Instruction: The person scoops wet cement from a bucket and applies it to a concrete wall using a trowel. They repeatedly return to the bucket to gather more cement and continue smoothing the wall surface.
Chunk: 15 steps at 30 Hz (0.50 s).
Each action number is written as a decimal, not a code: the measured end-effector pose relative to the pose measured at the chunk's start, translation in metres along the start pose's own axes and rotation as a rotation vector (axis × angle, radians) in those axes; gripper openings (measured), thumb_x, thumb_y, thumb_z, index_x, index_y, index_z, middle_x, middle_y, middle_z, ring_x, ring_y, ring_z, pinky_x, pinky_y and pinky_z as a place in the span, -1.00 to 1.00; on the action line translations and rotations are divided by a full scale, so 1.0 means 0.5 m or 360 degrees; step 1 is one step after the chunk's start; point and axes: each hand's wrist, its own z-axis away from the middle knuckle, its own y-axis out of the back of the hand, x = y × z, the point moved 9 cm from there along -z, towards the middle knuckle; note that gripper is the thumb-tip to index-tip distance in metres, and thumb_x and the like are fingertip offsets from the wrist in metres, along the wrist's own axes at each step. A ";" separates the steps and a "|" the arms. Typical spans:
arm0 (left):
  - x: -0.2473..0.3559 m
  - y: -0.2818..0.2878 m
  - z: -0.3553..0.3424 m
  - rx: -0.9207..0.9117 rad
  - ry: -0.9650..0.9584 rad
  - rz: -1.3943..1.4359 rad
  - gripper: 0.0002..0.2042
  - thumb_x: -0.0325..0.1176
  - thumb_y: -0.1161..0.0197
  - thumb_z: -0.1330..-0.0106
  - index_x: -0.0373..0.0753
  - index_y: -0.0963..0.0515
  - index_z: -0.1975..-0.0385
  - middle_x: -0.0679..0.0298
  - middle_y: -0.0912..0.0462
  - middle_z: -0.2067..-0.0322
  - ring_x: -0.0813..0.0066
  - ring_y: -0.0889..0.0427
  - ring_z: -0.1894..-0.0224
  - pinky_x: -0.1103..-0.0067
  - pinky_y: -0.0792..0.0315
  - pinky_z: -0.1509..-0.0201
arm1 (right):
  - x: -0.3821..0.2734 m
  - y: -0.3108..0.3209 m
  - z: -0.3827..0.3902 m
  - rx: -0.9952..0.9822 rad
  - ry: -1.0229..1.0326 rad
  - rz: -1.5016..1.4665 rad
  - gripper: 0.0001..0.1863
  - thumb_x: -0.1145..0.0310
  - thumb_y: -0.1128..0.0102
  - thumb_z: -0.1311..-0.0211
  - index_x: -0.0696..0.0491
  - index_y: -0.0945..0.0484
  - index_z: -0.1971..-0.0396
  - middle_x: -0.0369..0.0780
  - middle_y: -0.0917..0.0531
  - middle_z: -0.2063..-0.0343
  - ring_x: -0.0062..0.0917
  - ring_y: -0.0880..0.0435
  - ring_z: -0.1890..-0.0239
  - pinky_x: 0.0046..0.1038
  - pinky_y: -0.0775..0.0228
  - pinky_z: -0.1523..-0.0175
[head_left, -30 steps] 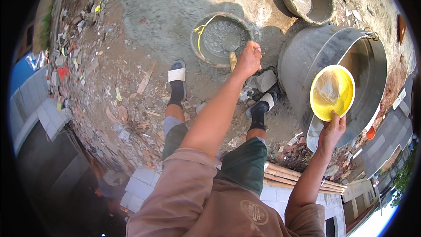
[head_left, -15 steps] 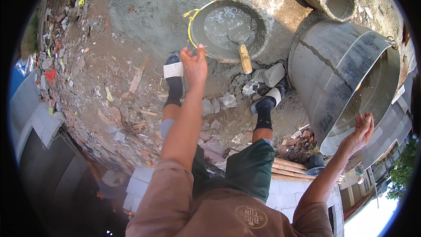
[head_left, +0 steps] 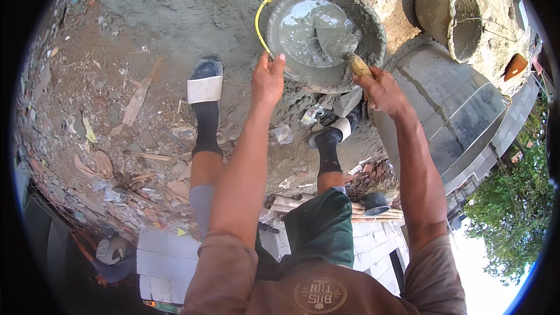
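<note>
A round bucket (head_left: 280,29) with a yellow cord handle (head_left: 258,23) holds watery grey mortar (head_left: 303,23) in front of me. My left hand (head_left: 267,81) has its fingers closed on the bucket's near left rim, by the cord. A trowel lies with its blade (head_left: 326,41) in the mortar. My right hand (head_left: 379,92) grips its worn wooden handle (head_left: 358,62) over the bucket's near right rim. Grey stones (head_left: 345,102) sit below the bucket, beside my right foot.
A large grey drum (head_left: 437,122) stands at right, a smaller mortar-crusted bucket (head_left: 437,17) beyond it. Rubble (head_left: 105,163) covers the ground at left. Bamboo poles (head_left: 379,214) and a dark pail (head_left: 376,203) lie behind me. Another person (head_left: 111,256) is at the lower left edge.
My right hand has left the yellow sieve at the drum and moved leftward onto the trowel. My left hand, earlier near the trowel handle, has moved to grip the bucket's rim.
</note>
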 end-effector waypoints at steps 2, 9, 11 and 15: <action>0.015 -0.004 0.000 -0.0013 0.0051 0.0036 -0.45 -0.09 -0.11 -0.30 -0.45 -0.30 -0.09 0.17 -0.56 0.45 0.44 -0.52 0.38 0.51 -0.39 0.24 | -0.014 0.079 0.067 0.0448 0.0464 0.0829 -0.62 0.25 -0.06 -0.11 0.15 -0.33 0.12 -0.03 -0.60 0.45 -0.29 -0.65 0.43 -0.30 -0.46 0.40; 0.042 -0.009 0.007 -0.0092 0.0082 0.0032 -0.59 -0.11 -0.11 -0.30 -0.26 -0.42 -0.02 0.18 -0.55 0.50 0.39 -0.51 0.45 0.48 -0.38 0.27 | -0.045 0.046 -0.102 0.0306 0.0085 0.1826 -0.70 0.39 0.09 -0.22 0.17 -0.25 0.07 0.01 -0.61 0.33 -0.20 -0.66 0.27 -0.35 -0.53 0.22; 0.040 -0.009 -0.004 -0.0059 0.0006 0.0203 -0.59 -0.11 -0.09 -0.31 -0.28 -0.42 0.00 0.14 -0.57 0.46 0.33 -0.53 0.42 0.46 -0.38 0.25 | 0.003 -0.052 -0.089 0.0147 0.0004 0.1613 -0.70 0.36 0.08 -0.23 0.23 -0.25 0.12 0.03 -0.62 0.35 -0.21 -0.66 0.27 -0.35 -0.53 0.22; 0.038 -0.016 0.004 -0.0053 -0.0052 0.0194 -0.59 -0.10 -0.08 -0.32 -0.31 -0.44 0.02 0.07 -0.60 0.40 0.21 -0.56 0.36 0.40 -0.38 0.21 | 0.016 -0.133 -0.030 -0.0118 0.0025 0.1023 -0.63 0.31 -0.03 -0.11 0.27 -0.27 0.19 0.04 -0.61 0.41 -0.27 -0.67 0.36 -0.36 -0.51 0.32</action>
